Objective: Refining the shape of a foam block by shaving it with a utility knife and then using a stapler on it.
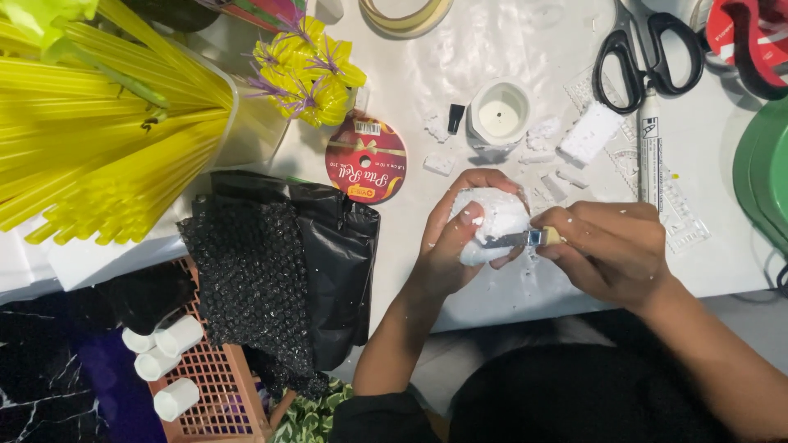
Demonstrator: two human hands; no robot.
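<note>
- Far out to the left of both hands, a clear container holds a fan of yellow straws, with yellow paper flowers just beside it.
- Nearer the left hand, on its left, lies black bubble wrap over an orange crate, and a red ribbon spool sits above that.
- The left hand is curled around a white foam ball, thumb pressed on its front.
- The right hand is pinched closed on a small craft knife, whose blade touches the ball.
- Above the two hands stand a white candle cup and foam scraps.
- Beyond the right hand, up and to the right, lie black scissors and a marker pen.
</note>
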